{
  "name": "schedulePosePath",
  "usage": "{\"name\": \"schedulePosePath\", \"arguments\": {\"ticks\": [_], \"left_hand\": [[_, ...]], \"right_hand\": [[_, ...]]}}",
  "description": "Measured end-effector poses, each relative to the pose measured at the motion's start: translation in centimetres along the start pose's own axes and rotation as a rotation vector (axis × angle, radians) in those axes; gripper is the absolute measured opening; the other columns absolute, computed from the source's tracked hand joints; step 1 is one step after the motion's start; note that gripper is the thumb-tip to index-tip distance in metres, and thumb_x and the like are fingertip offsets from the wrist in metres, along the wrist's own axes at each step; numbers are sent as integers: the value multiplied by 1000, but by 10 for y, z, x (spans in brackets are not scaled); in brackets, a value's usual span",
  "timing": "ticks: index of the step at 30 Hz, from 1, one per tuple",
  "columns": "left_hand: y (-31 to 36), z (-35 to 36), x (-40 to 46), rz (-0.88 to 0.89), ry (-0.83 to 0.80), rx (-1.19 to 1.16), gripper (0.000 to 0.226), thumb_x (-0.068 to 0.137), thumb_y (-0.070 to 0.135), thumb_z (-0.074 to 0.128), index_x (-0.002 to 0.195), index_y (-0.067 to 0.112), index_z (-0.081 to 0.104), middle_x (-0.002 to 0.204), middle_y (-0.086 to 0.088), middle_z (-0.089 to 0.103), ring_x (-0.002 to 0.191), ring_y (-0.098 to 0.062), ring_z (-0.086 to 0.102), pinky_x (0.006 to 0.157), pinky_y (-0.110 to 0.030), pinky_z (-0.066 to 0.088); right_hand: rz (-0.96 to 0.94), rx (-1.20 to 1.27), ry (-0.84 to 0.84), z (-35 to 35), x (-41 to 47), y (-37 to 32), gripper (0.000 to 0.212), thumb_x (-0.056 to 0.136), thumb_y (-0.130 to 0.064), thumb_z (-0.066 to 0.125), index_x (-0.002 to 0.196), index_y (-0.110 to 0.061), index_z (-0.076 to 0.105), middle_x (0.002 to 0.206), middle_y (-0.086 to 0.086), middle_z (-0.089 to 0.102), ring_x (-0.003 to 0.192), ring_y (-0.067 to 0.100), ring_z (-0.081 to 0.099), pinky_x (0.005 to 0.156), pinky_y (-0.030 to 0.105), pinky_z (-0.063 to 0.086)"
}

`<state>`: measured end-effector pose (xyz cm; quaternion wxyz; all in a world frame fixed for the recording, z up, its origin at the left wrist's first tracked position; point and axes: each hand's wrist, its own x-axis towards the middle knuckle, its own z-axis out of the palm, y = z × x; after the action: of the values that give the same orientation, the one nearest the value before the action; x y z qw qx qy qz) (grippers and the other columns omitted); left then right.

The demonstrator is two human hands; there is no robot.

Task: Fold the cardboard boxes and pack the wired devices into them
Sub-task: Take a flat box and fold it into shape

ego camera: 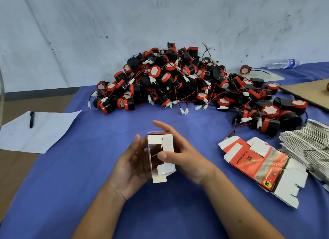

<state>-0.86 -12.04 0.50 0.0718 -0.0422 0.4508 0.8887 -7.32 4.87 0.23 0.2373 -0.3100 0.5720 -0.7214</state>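
Two bare hands meet over the blue tablecloth (178, 212), holding one small cardboard box (161, 155) between them. Far to the left of the box, a sheet of white paper (39, 131) lies partly off the cloth's edge, with a dark pen (31, 119) resting on it. The left hand (133, 165) cups the box from its left side, palm turned up, fingers loosely curved around the wall. The box stands half folded, its white inner flaps open toward the camera and one tab hanging below. The right hand (183, 155) grips it from the right, the thumb pressed across the front flap, fingers wrapped behind. Beyond the box, against the grey wall, sits a large heap of black-and-red wired devices (178, 80) with white connectors. To the right of the box, a flat unfolded red carton (258, 164) lies printed side up, overlapping a stack of flat box blanks (309, 149). Behind these are a brown cardboard sheet (309, 92) and a plastic water bottle (283, 63) lying down.
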Motion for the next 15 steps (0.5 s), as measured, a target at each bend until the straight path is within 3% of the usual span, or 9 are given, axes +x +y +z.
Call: {"name": "schedulePosePath", "arguments": {"ticks": [4, 7, 9, 10, 12, 15], "left_hand": [[0, 2, 1, 62, 32, 65, 79, 59, 61, 93, 122, 16, 77, 124, -15, 73, 108, -29, 73, 86, -41, 62], [8, -1, -1, 130, -9, 48, 80, 65, 58, 91, 130, 15, 71, 125, -15, 72, 105, -28, 73, 80, -39, 62], [14, -3, 0, 187, -2, 34, 81, 72, 53, 85, 141, 16, 62, 138, -18, 65, 117, -30, 67, 88, -44, 59], [17, -5, 0, 258, 41, 109, 78, 75, 51, 80, 143, 20, 58, 142, -16, 62, 122, -29, 63, 94, -45, 55], [22, -10, -2, 481, 130, 481, 69, 80, 50, 69, 144, 30, 54, 146, -2, 60, 133, -18, 56, 102, -42, 49], [22, -14, -5, 661, -5, 1003, 61, 84, 32, 70, 143, 35, 56, 154, 7, 49, 146, -15, 43, 106, -34, 47]], "right_hand": [[-14, -45, 56, 4, 3, 4, 77, 83, -9, 79, 148, -36, 47, 132, 8, 65, 114, 22, 66, 95, 38, 55], [-29, -9, 65, 3, 4, 4, 76, 82, -8, 76, 147, -35, 47, 132, 4, 64, 117, 22, 64, 98, 40, 55], [-36, 25, 121, 0, 4, 4, 72, 81, -12, 72, 144, -38, 49, 127, 2, 64, 114, 22, 63, 99, 39, 54], [-41, 18, 164, 0, 4, 4, 71, 81, -13, 71, 143, -39, 49, 123, 2, 63, 110, 20, 62, 95, 34, 54], [-70, -83, 258, 1, 3, 5, 72, 83, -19, 73, 145, -41, 43, 118, 4, 63, 104, 15, 64, 89, 28, 54], [-130, -313, 343, 5, 3, 8, 82, 84, -27, 76, 150, -46, 30, 127, 9, 59, 115, 21, 64, 99, 38, 54]]}}
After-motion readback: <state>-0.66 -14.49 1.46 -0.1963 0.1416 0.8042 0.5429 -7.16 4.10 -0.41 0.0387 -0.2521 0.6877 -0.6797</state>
